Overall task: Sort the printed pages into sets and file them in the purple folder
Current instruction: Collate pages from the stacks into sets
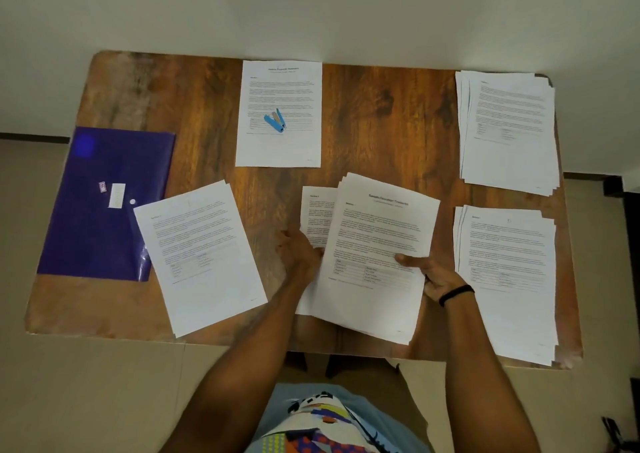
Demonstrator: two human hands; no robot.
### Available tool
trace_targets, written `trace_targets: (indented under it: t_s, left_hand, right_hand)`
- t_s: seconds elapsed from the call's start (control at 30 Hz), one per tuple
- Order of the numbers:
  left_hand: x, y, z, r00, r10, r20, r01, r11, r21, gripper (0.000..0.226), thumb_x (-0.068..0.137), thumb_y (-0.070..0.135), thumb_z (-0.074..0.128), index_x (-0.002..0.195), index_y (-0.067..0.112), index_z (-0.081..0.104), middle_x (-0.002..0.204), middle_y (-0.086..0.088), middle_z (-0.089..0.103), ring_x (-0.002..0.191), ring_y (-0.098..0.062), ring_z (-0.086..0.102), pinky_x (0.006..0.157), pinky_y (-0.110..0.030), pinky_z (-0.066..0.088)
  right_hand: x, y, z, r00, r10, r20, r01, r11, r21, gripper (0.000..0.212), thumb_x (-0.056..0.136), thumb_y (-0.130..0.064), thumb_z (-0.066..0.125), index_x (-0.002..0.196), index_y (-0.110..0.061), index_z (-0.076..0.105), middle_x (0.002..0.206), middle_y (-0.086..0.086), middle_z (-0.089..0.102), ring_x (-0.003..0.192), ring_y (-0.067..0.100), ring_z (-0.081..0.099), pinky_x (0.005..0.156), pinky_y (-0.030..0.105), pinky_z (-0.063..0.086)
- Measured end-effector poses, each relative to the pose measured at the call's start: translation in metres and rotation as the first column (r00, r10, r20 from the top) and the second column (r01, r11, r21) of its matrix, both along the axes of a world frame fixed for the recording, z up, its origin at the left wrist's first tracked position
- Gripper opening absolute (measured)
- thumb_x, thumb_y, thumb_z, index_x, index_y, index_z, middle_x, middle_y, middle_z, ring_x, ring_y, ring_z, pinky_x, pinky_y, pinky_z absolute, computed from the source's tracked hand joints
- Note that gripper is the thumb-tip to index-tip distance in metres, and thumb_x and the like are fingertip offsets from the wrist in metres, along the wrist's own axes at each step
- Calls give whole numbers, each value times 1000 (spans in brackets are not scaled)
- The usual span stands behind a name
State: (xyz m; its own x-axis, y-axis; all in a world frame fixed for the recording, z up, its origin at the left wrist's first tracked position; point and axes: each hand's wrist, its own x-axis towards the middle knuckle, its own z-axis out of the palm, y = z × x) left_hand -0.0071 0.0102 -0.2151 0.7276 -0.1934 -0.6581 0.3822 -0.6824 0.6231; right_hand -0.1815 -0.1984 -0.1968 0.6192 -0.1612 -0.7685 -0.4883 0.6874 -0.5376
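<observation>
Set assembly: my left hand (300, 249) and right hand (434, 274) grip a white printed-page sheaf (375, 234) between them. Next, probably: file it in the purple plastic folder (104, 231), leftward.

Print on all sheets, far page (278, 85) included, is too blurred to read. The folder (100, 241) has an illegible label (116, 195); its near right corner lies under the left stack (201, 262). Right hand (440, 276): fingers hidden beneath the held set (374, 238), thumb alone visible. Left hand (300, 255): fingertips lost behind that set's edge, grip undetermined. Rear sheet (316, 210) mostly covered. Blue item (275, 122) unidentifiable.
</observation>
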Motion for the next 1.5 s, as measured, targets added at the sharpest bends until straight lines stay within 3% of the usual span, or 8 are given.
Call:
trace_targets:
  t_s: [0.1, 0.3, 0.57, 0.83, 1.03, 1.17, 1.3, 1.5]
  left_hand:
    - [7, 7, 0, 1000, 3, -23, -4, 998, -59, 71, 77, 68, 60, 119, 11, 54, 123, -4, 61, 114, -15, 56, 108, -32, 41]
    - [14, 22, -5, 997, -40, -69, 35, 997, -69, 7, 98, 31, 60, 101, 25, 57, 105, 1, 68, 89, -14, 66, 81, -27, 55]
    - [9, 21, 11, 992, -90, -88, 64, 964, -258, 8, 100, 32, 57, 105, 33, 51, 100, 8, 65, 88, -10, 66, 68, -15, 51]
    - [15, 27, 8, 971, -89, -222, 7, 940, -342, 41, 92, 38, 68, 128, 26, 54, 124, -2, 67, 106, -25, 69, 95, -50, 55]
    - [19, 30, 32, 928, -133, -347, -95, 818, -567, 21, 98, 8, 57, 119, 12, 59, 112, -6, 73, 100, -28, 71, 82, -44, 60]
    - [13, 26, 25, 952, -128, -278, -5, 901, -434, 22, 98, 12, 58, 120, 16, 57, 114, -2, 71, 100, -24, 71, 85, -42, 60]
    - [12, 40, 10, 998, -64, -1, 64, 994, -93, 16, 99, 26, 58, 115, 25, 57, 114, 6, 64, 102, -16, 63, 100, -35, 52]
    - [29, 101, 8, 912, 180, 368, -272, 938, 214, 31, 93, 29, 64, 122, 20, 55, 123, -6, 61, 111, -25, 60, 101, -34, 46]
  right_hand:
    - [15, 4, -2, 999, 43, 11, -42, 998, -52, 53, 83, 8, 70, 132, -5, 56, 127, 22, 65, 116, 42, 64, 95, 61, 52]
    - [40, 19, -13, 993, 59, -107, -90, 945, -314, 57, 70, -7, 87, 122, -13, 63, 116, 9, 73, 102, 29, 72, 92, 56, 56]
    - [49, 41, -23, 992, 105, -76, -125, 924, -361, 56, 72, -24, 89, 122, -17, 65, 117, 6, 73, 106, 28, 71, 94, 56, 55]
    - [47, 48, -7, 991, -122, -54, 67, 808, -585, 60, 71, -49, 88, 119, -22, 64, 112, -2, 74, 98, 18, 73, 83, 46, 61]
    - [45, 42, 11, 996, 11, 89, 26, 915, -404, 40, 92, -31, 73, 128, -17, 62, 123, 9, 70, 112, 32, 68, 95, 54, 54]
    - [32, 38, 5, 999, 40, 0, -36, 916, -399, 47, 85, -23, 80, 128, -14, 63, 122, 9, 70, 112, 31, 68, 97, 55, 53]
    - [24, 32, 5, 972, 8, -236, -171, 715, -678, 60, 85, -23, 78, 139, -13, 52, 129, 7, 61, 122, 30, 56, 102, 40, 44]
    - [28, 37, -3, 913, -50, -405, -338, 466, -818, 78, 87, -28, 76, 149, -9, 33, 151, 22, 41, 136, 45, 40, 119, 52, 28]
